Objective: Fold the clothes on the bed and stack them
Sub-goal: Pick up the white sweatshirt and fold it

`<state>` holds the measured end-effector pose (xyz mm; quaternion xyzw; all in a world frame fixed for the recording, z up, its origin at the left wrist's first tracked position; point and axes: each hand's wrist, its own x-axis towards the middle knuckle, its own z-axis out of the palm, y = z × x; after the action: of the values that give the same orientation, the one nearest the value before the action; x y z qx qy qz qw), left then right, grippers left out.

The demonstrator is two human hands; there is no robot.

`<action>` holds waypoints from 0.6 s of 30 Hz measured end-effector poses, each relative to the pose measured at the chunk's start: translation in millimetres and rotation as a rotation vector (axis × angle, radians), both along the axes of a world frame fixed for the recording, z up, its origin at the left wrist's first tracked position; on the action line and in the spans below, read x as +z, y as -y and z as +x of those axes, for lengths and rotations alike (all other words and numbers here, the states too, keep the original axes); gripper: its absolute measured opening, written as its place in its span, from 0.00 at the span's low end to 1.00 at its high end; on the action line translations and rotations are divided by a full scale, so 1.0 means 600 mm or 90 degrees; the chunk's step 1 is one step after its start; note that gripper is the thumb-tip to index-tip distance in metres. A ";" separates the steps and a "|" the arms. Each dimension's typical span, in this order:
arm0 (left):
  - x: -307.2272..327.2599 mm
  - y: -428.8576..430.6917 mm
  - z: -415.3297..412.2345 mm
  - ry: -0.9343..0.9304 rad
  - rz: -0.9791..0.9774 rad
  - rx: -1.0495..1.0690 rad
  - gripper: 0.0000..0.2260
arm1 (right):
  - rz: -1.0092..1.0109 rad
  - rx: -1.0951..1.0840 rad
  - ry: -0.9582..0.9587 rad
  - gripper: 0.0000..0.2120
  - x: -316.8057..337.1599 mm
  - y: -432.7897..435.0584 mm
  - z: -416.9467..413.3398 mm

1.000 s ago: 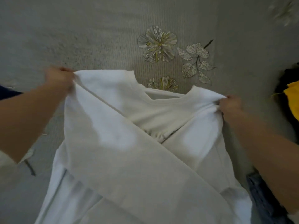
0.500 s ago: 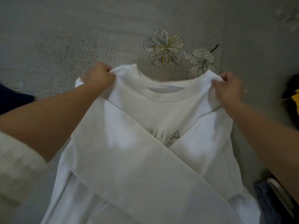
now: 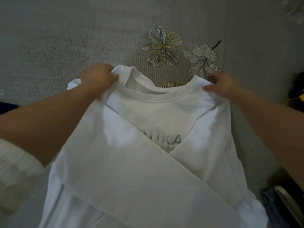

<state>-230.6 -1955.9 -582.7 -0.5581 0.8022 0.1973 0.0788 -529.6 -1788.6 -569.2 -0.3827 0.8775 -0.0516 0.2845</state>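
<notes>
A: Where's the white sweatshirt [image 3: 164, 116]?
B: Lower middle, sleeve [image 3: 131, 170] crossed over. Left hand [image 3: 98, 78] and right hand [image 3: 222, 84] pinch its shoulders, mid-frame.
A: What could go wrong?
B: A jerky lift could slide that sleeve loose onto the flowered bedspread [image 3: 65, 38].

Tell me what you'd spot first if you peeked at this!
A big white sweatshirt fills the middle, its long sleeves crossed over the front. The left hand and right hand pinch its shoulders on either side of the collar. Just beyond it, a printed flower stands out on the grey bedspread.
</notes>
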 end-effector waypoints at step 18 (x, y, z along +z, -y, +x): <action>0.060 -0.032 0.026 -0.377 0.250 0.248 0.05 | -0.284 -0.173 0.193 0.08 0.014 -0.097 0.039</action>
<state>-214.8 -1936.5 -547.0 -0.5930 0.6167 0.5099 -0.0893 -505.9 -1730.1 -561.0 -0.3028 0.8352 -0.3371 0.3116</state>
